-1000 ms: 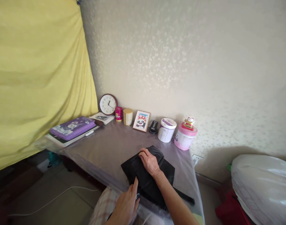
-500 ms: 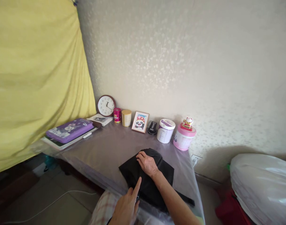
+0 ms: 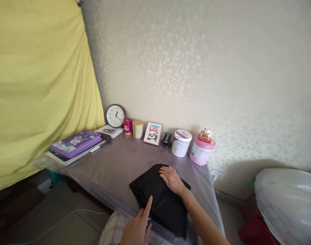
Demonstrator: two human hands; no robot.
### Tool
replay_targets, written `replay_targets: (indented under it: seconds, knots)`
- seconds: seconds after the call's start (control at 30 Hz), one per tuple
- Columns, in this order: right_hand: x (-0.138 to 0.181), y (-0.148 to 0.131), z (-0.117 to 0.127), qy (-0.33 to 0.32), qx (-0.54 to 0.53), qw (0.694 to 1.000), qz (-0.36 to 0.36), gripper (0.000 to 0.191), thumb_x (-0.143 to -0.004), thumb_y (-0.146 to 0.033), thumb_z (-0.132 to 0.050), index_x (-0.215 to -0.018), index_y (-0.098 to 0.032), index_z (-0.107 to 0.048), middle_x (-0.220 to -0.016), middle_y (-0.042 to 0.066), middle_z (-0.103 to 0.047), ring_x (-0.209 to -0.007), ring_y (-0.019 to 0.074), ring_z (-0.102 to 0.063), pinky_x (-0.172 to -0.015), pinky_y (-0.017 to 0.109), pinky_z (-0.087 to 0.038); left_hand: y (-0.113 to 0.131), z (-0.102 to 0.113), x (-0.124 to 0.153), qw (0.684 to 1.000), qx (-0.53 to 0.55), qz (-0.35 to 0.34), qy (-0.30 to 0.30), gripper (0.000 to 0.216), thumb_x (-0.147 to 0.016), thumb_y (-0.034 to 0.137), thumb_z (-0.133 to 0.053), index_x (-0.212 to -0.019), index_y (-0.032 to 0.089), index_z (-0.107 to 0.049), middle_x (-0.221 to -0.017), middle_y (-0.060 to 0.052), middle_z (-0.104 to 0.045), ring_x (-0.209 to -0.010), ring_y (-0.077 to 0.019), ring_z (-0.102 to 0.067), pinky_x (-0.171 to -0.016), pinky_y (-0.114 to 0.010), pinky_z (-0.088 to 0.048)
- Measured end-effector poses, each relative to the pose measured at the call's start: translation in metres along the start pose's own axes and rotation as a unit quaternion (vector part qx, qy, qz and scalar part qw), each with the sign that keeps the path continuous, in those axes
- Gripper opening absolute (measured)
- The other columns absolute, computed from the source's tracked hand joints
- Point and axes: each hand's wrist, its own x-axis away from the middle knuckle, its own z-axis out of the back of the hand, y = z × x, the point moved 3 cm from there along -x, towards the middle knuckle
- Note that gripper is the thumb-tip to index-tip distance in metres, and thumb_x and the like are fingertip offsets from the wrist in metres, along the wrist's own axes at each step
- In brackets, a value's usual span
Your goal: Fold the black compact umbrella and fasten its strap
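Observation:
A black folding umbrella (image 3: 162, 200) lies collapsed on the table in front of me, its loose canopy panels spread out in flat folds. My left hand (image 3: 138, 224) is closed around its dark handle end (image 3: 148, 221) at the near edge, with the index finger stretched along the fabric. Most of the handle is hidden by that hand. My right hand (image 3: 173, 179) lies flat on the upper right of the canopy, fingers extended and touching the cloth.
A plastic-covered table (image 3: 114, 166) holds a purple case (image 3: 76, 143), a clock (image 3: 116, 115), a picture frame (image 3: 152, 133), a white tub (image 3: 181, 143) and a pink tub (image 3: 201, 151) along its back and left. A bulky plastic-wrapped bundle (image 3: 288, 197) stands at right.
My right hand has slid right across the canopy and flattened out. The fabric under it lies smoother, and the strap that stuck out at right no longer shows. My left hand keeps its hold.

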Motion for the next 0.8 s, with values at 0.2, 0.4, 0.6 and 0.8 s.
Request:
replay_targets:
  seconds: [0.2, 0.4, 0.6, 0.8]
  knots:
    - [-0.018, 0.022, 0.012, 0.029, 0.031, 0.996, -0.079, 0.037, -0.098, -0.031, -0.033, -0.107, -0.014, -0.065, -0.115, 0.014, -0.065, -0.109, 0.0252, -0.058, -0.096, 0.047, -0.042, -0.005, -0.002, 0.0, 1.0, 0.013, -0.017, 0.015, 0.07, -0.088, 0.018, -0.032, -0.147, 0.022, 0.004, -0.116, -0.01, -0.059, -0.09, -0.0203, -0.063, -0.077, -0.026, -0.045]
    - [0.004, -0.048, 0.009, -0.045, -0.087, 0.99, 0.099, 0.026, -0.097, -0.031, -0.041, -0.108, -0.023, -0.064, -0.105, 0.003, -0.07, -0.111, 0.0154, -0.056, -0.104, 0.035, -0.035, -0.006, -0.006, -0.001, 0.999, 0.021, -0.023, 0.012, 0.067, -0.088, 0.015, -0.031, -0.147, 0.018, 0.0, -0.117, -0.012, -0.058, -0.092, -0.0197, -0.063, -0.078, -0.026, -0.046]
    - [-0.01, -0.003, 0.002, 0.035, -0.005, 0.999, -0.036, 0.028, -0.095, -0.029, -0.042, -0.095, -0.021, -0.069, -0.106, 0.008, -0.07, -0.106, 0.0224, -0.06, -0.098, 0.044, -0.041, -0.005, -0.004, 0.001, 0.999, 0.012, -0.013, 0.029, 0.067, -0.089, 0.016, -0.032, -0.147, 0.022, 0.0, -0.116, -0.01, -0.06, -0.09, -0.0174, -0.063, -0.076, -0.023, -0.045]
    - [0.032, 0.037, 0.064, 0.143, -0.015, 0.984, -0.105, 0.028, -0.094, -0.028, -0.039, -0.103, -0.021, -0.065, -0.109, 0.01, -0.066, -0.102, 0.0226, -0.062, -0.092, 0.043, -0.049, -0.005, -0.002, 0.001, 0.999, 0.034, -0.008, 0.032, 0.066, -0.09, 0.02, -0.033, -0.148, 0.022, -0.002, -0.117, -0.009, -0.06, -0.095, -0.0187, -0.062, -0.081, -0.025, -0.043]
